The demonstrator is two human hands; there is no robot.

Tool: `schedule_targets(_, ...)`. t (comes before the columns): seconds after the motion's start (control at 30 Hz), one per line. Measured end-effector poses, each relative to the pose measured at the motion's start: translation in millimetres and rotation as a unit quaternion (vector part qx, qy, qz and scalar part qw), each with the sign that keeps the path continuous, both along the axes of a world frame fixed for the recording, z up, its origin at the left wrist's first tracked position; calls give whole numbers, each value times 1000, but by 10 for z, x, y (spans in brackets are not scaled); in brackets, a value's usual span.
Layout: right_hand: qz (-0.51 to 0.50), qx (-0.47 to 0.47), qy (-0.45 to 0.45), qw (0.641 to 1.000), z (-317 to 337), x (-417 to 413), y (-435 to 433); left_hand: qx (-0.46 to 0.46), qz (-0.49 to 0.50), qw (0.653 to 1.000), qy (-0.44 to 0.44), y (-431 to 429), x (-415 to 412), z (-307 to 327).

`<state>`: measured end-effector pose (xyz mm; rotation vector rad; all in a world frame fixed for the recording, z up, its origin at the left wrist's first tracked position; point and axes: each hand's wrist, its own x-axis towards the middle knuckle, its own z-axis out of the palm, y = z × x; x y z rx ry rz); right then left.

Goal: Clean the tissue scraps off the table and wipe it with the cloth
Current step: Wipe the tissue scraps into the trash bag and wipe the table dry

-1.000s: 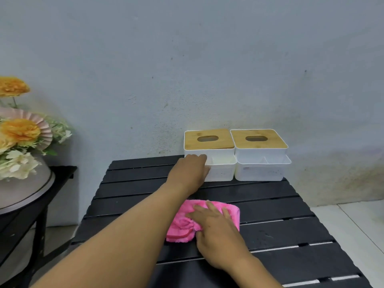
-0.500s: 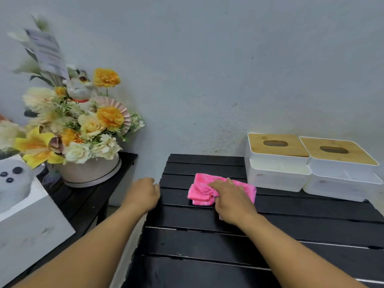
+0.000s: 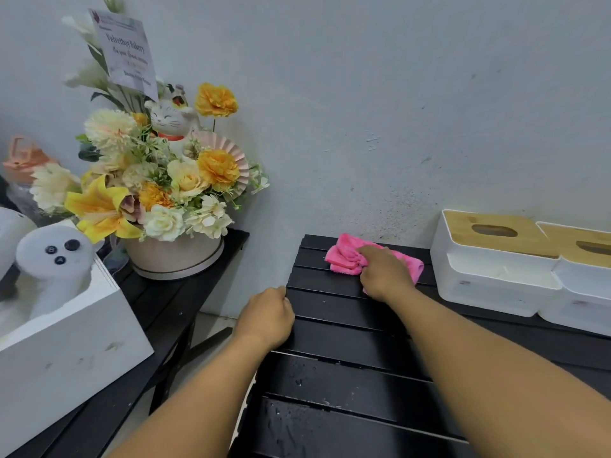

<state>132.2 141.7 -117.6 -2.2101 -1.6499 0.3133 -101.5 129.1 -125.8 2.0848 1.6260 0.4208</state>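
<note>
No scraps visible on table; wiping underway: right hand grips bunched cloth at far corner, left hand curled at edge, contents unclear

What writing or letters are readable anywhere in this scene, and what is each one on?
"Velvetbuy Bakery": top line of the card in the flower arrangement; the middle letters are uncertain.
Lines below it on the card: too blurred to read.
"B" and "A": on two black buttons of the white figure.
Tissue boxes and pink cloth: no text visible.
</note>
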Motion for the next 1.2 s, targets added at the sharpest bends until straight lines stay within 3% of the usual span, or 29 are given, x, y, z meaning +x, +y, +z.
schedule_targets(0.37, 120, 48, 16, 991, -164, -174, -798, -14, 31, 998, -48, -38, 35, -2)
schedule_targets(0.63, -21, 9, -9, 1000, -14, -279, 193, -40, 40, 989, -134, -28, -65, -168)
schedule_targets(0.8, 87, -1, -24, 996, -43, -664, 717, -60, 33, 980, -186, 36, -121, -242)
schedule_targets(0.93, 144, -11, 6, 990, -50, -484, 728, -62, 38, 981, -178, 75, -129, -256)
schedule_targets(1.2, 5, 10, -54, 998, -72, -114, 667, -57, 63, 981, -173, 52, -112, -254)
